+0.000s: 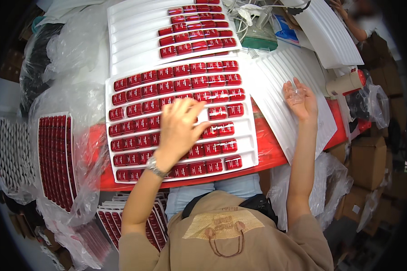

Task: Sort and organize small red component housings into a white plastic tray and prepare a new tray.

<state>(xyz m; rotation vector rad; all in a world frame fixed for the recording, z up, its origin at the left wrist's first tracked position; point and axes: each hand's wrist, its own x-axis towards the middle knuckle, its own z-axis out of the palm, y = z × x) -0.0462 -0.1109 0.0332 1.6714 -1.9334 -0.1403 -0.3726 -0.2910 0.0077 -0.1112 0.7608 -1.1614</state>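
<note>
A white ribbed tray (pixel 250 149) with rows of small red rectangular pieces lies in front of me, each piece glossy with pale print. My left hand (pixel 181 126), with a metal watch on the wrist, is over the tray's middle rows. Its thumb and index finger are apart beside a red piece (pixel 217 113); the other fingers curl down and hide several pieces. To the right, my right hand (pixel 301 101) is turned palm up, fingers curled around a small clear piece (pixel 297 95) whose exact kind I cannot make out.
Behind lies another white tray (pixel 135 31), partly filled with red pieces. Under my right forearm is an unfilled ribbed white sheet (pixel 285 67) on the red table cover (pixel 262 156). Wrapped filled trays (pixel 56 158) stand left. Cardboard boxes (pixel 366 162) and another person (pixel 355 27) are right.
</note>
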